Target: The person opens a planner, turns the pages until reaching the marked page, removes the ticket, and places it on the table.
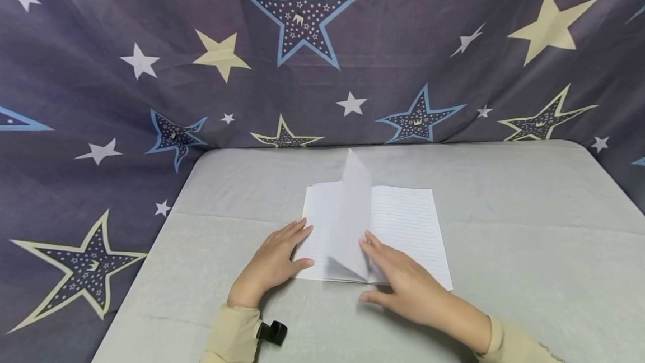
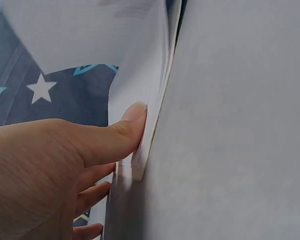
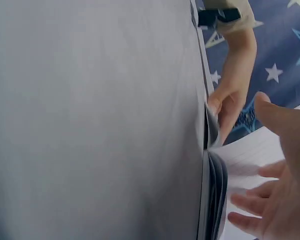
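Note:
A lined notebook (image 1: 410,228) lies spread on the table, one leaf (image 1: 356,206) standing up near its middle, blurred. My left hand (image 1: 272,259) rests at the outer edge of the left-hand pages, fingers fairly straight. In the left wrist view its thumb (image 2: 122,137) lies against the edge of the stacked pages (image 2: 152,100). Over the lower part of the right-hand page is my right hand (image 1: 410,284), fingers extended and thumb apart. Its fingertips are beside the raised leaf; whether they touch it I cannot tell. The right wrist view shows these fingers (image 3: 252,205) spread loosely above the paper.
A pale grey cloth covers the table (image 1: 529,251). Behind and to the left hangs a dark curtain (image 1: 403,32) with a star pattern. A black strap mount (image 1: 272,333) sits at the left wrist, by the beige sleeve (image 1: 232,332).

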Demonstrator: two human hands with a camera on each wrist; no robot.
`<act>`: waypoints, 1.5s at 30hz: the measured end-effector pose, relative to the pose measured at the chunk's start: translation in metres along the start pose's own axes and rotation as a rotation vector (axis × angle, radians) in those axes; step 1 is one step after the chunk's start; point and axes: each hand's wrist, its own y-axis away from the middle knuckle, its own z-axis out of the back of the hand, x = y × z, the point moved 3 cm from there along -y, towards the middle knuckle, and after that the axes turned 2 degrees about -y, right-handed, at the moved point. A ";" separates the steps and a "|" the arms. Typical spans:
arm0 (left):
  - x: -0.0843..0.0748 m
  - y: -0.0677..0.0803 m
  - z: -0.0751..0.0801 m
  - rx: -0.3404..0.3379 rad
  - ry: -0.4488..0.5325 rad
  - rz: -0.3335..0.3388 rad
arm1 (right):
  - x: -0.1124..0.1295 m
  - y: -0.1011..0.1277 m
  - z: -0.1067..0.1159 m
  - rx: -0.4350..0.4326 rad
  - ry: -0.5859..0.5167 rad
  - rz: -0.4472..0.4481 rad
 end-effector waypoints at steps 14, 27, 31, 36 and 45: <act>0.017 0.005 0.017 -0.100 -0.011 0.104 | 0.006 0.010 -0.011 0.239 0.149 0.082; -0.004 -0.001 0.003 -0.044 0.000 -0.031 | -0.004 0.009 0.011 0.134 0.055 0.162; -0.004 -0.002 0.001 -0.041 -0.007 -0.024 | -0.020 0.016 0.028 0.048 0.064 0.148; -0.004 -0.002 0.001 -0.040 -0.003 -0.027 | -0.048 0.029 0.048 0.012 0.066 0.070; -0.003 -0.002 0.000 -0.029 -0.003 -0.023 | -0.089 0.044 0.063 0.081 0.069 -0.041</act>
